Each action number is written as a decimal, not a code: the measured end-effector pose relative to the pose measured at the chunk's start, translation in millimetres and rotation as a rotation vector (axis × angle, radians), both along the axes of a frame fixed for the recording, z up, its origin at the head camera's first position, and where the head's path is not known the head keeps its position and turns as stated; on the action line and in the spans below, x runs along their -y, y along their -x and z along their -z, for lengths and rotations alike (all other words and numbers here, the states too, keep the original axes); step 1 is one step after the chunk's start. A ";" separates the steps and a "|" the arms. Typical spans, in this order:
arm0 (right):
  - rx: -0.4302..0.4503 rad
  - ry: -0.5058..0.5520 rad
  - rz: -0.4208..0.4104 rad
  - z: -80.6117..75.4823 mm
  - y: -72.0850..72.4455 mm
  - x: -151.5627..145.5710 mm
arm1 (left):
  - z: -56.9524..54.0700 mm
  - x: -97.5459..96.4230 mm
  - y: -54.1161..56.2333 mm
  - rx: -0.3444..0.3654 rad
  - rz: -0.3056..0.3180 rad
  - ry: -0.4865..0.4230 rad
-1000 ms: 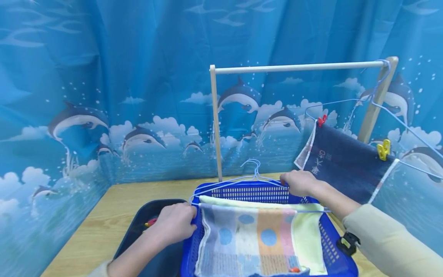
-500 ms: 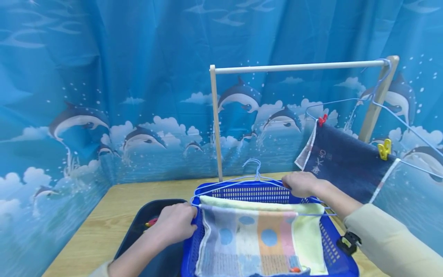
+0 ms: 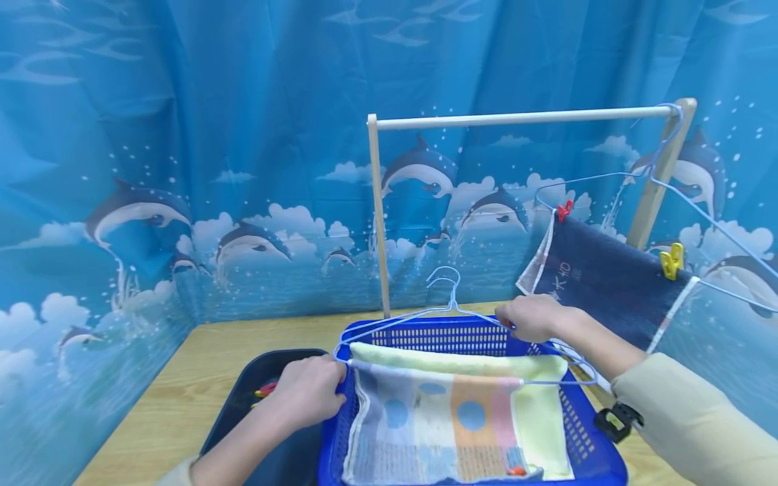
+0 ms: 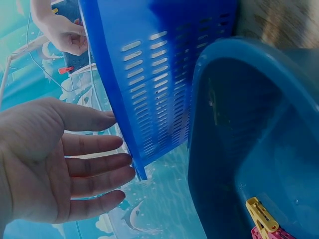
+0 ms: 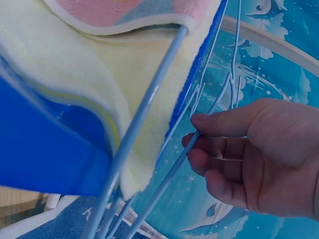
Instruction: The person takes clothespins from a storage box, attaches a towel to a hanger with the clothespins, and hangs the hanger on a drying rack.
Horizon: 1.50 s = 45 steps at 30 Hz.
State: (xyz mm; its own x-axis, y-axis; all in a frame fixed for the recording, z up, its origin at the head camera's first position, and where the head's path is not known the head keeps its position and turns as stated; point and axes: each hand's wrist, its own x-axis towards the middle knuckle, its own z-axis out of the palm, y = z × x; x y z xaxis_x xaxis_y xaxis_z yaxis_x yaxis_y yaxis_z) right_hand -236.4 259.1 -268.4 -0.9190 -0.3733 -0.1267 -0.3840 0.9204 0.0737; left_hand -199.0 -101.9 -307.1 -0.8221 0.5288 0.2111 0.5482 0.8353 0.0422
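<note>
My right hand pinches one arm of a blue wire hanger between thumb and fingers. Two hooks show at its top, so another hanger lies close against it. A towel with striped panels and blue dots hangs over the hanger's lower bar. Behind it is a pale yellow towel; both lie over a blue basket. In the left wrist view my left hand has its fingers nearly straight, tips right at the basket's rim. The hanger's left end is beside it in the head view.
A dark bin with clothespins stands left of the basket on the wooden table. Behind is a drying rack; a dark blue cloth hangs from its right end by a red clip and a yellow clip.
The hangers' hooks have risen slightly and spread apart. At the right, the lower bar's end now shows further out, past the basket's edge. My left hand has stayed in place.
</note>
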 end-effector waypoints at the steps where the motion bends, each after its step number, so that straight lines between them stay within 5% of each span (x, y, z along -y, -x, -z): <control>1: -0.011 -0.005 0.000 -0.4 -0.3 -0.1 | 0.1 -0.1 0.1 0.000 0.000 0.001; 21: -0.501 -0.151 -0.165 10.9 -13.3 -5.7 | 2.0 -0.7 1.3 0.005 -0.003 0.012; 38: -0.640 -0.187 -0.258 15.7 -14.7 -18.7 | 2.6 -1.5 0.3 0.021 -0.013 0.022; 45: -0.634 -0.200 -0.212 14.3 -19.6 -21.5 | 2.1 -1.9 0.2 0.025 -0.014 0.023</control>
